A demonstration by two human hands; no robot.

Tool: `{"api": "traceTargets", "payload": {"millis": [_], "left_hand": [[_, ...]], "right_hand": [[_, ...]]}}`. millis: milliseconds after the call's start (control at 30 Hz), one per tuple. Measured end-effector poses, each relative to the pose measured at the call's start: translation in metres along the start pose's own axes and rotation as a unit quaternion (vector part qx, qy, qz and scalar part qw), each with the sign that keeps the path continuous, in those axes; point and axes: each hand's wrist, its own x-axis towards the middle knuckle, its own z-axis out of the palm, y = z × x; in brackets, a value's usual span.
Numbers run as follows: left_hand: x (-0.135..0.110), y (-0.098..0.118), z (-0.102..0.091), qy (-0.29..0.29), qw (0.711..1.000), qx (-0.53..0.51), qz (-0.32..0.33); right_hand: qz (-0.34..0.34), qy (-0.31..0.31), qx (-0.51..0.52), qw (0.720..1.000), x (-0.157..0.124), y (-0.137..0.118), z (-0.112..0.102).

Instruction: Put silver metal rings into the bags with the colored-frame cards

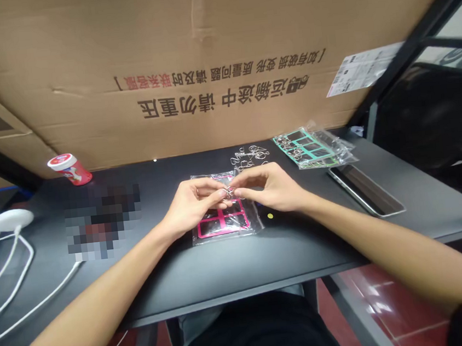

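My left hand (201, 201) and my right hand (268, 188) meet over the middle of the table. Between their fingertips is a small piece of silvery bent metal wire (228, 192), pinched from both sides; its exact shape is partly covered by the fingers. Below the hands lies a clear plastic bag (256, 220) containing a pink-framed sheet (222, 230) with dark panes. Just behind my right hand, several loose metal wire pieces (249, 155) with loops and rings lie on the table.
On the right are green-framed sheets in clear bags (308, 147) with metal pieces, and a phone (365, 191). A red tub with white lid (70, 169), a white device with cables (11, 221) and a blurred-out patch are left. Cardboard (217, 42) stands along the back; a yellow dot (270, 216) lies on the table.
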Motion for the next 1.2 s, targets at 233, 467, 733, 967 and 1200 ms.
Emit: {"api": "traceTargets", "payload": {"millis": [233,467,733,967,1200], "left_hand": [[-0.0002,-0.0019,0.0021,-0.008,0.998,0.064,-0.003],[-0.0041,-0.0062,0.0051,0.059,0.981,0.162,0.086],[-0.0061,-0.0057,0.0082,0.063,0.969,0.191,0.144],[-0.0062,-0.0040,0.0065,0.051,0.955,0.222,0.191],[-0.0047,0.0003,0.0049,0.085,0.869,0.372,0.316]], "right_hand": [[-0.007,-0.017,-0.021,1.000,0.0007,0.0034,-0.0012],[0.032,-0.015,0.003,0.999,0.0014,0.0007,0.0011],[0.011,-0.002,-0.012,1.000,-0.0003,0.0019,0.0069],[-0.043,-0.004,-0.073,0.996,-0.0032,-0.0007,0.0044],[0.006,-0.005,0.000,1.000,-0.0002,-0.0039,0.0024]]}}
